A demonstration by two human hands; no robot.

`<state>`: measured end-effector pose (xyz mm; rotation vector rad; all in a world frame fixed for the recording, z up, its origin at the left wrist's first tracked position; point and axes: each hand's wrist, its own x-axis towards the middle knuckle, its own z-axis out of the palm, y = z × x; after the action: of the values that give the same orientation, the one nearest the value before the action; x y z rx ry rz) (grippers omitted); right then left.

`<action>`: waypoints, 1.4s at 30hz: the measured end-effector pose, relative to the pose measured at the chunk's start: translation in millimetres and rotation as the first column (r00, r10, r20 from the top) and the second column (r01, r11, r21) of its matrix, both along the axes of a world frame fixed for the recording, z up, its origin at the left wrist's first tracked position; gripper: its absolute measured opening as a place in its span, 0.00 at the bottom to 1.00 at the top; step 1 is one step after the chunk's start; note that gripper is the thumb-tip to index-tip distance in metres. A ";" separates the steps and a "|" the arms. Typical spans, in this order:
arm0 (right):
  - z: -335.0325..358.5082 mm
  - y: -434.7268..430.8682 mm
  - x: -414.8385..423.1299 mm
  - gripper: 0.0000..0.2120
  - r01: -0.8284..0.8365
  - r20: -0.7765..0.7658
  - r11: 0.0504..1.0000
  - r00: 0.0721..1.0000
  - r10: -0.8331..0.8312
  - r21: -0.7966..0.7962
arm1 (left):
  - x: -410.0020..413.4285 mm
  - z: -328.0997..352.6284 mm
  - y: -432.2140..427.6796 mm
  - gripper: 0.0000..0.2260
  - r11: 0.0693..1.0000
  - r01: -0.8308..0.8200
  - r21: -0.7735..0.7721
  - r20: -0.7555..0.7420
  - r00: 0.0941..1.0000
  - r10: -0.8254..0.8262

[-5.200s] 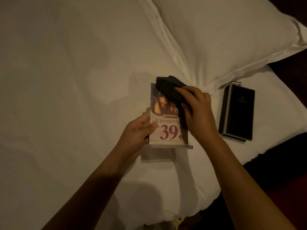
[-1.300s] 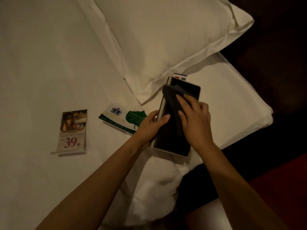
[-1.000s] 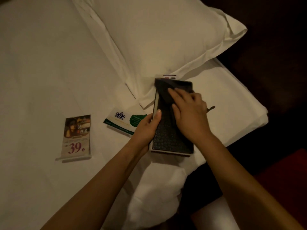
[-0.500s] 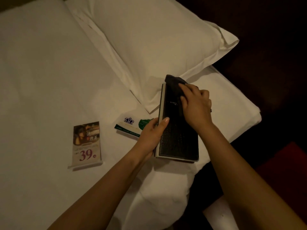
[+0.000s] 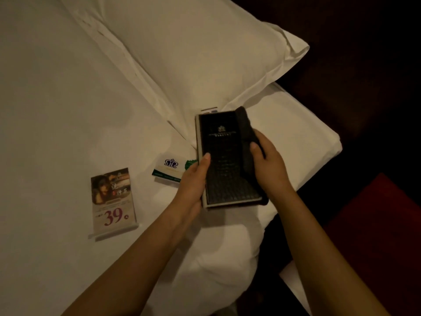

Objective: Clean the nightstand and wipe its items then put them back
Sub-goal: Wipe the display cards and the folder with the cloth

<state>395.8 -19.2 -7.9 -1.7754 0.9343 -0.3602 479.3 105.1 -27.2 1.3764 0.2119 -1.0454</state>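
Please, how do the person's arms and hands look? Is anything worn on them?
The left hand and right hand wear no gloves. Both forearms are bare as far as the frame shows: no sleeve, watch or bracelet in view. The light is too dim to tell rings.

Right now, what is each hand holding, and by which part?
The left hand grips the black folder by its left long edge, thumb on the cover. The right hand grips a dark cloth wrapped around the folder's right long edge.

left hand (image 5: 193,181) gripping, right hand (image 5: 270,169) apparently pinching
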 end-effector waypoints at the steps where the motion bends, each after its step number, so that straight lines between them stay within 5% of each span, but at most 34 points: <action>1: -1.3 9.2 -5.9 0.18 0.000 0.005 1.000 1.000 0.000 0.004 | 3.5 0.3 -2.6 0.14 1.000 -0.023 0.009 0.016 1.000 0.023; 5: -5.9 36.4 -31.6 0.19 0.062 0.012 0.997 0.998 -0.062 0.049 | 14.0 5.0 -11.5 0.18 0.998 -0.057 0.001 0.079 0.995 0.056; 8: -1.5 50.8 -43.2 0.18 0.258 0.035 0.965 0.965 -0.260 0.049 | 12.0 13.7 -23.9 0.18 0.994 -0.106 -0.003 0.096 0.990 0.106; 14: 13.9 82.4 -23.4 0.20 0.551 0.138 0.835 0.828 -0.544 -0.015 | -21.4 20.6 -44.0 0.21 0.962 -0.259 -0.084 -0.092 0.964 0.251; 20: 18.6 107.5 -53.2 0.19 0.439 0.151 0.898 0.887 -0.437 0.020 | -26.7 15.1 -48.1 0.23 0.970 -0.234 -0.062 -0.185 0.958 0.220; 23: 19.0 103.3 -84.7 0.19 0.426 0.102 0.901 0.896 -0.432 0.082 | -30.9 10.5 -48.5 0.20 0.986 -0.149 -0.077 -0.046 0.988 0.145; 28: 18.7 67.5 -140.6 0.17 0.670 0.068 0.741 0.737 -0.672 0.047 | -49.4 3.2 -53.6 0.15 0.993 0.061 -0.097 0.118 0.992 -0.049; 31: 13.0 45.0 -176.1 0.17 0.692 0.036 0.721 0.720 -0.693 0.040 | -77.3 -0.6 -64.4 0.14 0.982 0.182 -0.057 0.177 0.970 -0.169; 37: -5.3 24.6 -251.6 0.17 0.685 -0.022 0.728 0.728 -0.685 0.010 | -153.1 -23.2 -90.8 0.06 0.901 0.429 0.065 0.165 0.886 -0.434; 42: -23.6 15.3 -337.5 0.17 0.705 -0.189 0.702 0.679 -0.709 -0.103 | -229.4 -50.3 -117.6 0.10 0.814 0.572 0.101 0.104 0.807 -0.581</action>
<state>58.3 -3.9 -31.4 -1.4120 1.7905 -0.6781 249.9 -12.6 -77.5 1.6088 -0.3004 -1.4509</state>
